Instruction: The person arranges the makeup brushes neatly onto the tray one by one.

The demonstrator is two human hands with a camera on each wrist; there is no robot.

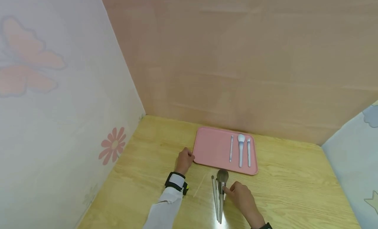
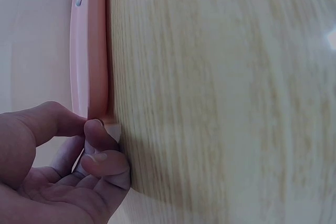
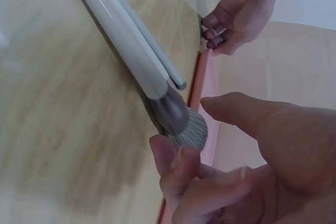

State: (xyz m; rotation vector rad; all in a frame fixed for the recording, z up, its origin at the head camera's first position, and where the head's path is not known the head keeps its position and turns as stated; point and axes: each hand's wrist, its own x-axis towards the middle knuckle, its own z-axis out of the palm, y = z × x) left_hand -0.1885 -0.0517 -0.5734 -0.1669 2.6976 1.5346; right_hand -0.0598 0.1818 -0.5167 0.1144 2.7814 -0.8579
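Note:
My left hand [image 1: 184, 160] pinches the near left corner of a pink tray [image 1: 212, 147] between thumb and fingers; the left wrist view shows the tray's rim [image 2: 97, 77] meeting the fingertips. My right hand [image 1: 243, 197] is beside a large makeup brush [image 1: 221, 196] with dark bristles, lying on the table. In the right wrist view, its thumb and fingers stand apart around the brush's bristle end [image 3: 191, 129], with the thumb not touching it. Left of that brush lie a slim eye brush [image 1: 214, 193] and another thin brush [image 1: 217, 199].
On the tray's right part lie three pale brushes: a thin one [image 1: 231, 148], a fluffy white-headed one [image 1: 241, 150] and a flat-headed one [image 1: 249, 153]. The wooden table [image 1: 295, 176] meets a tan backdrop [image 1: 236, 58] behind and a patterned wall [image 1: 73, 107] at left.

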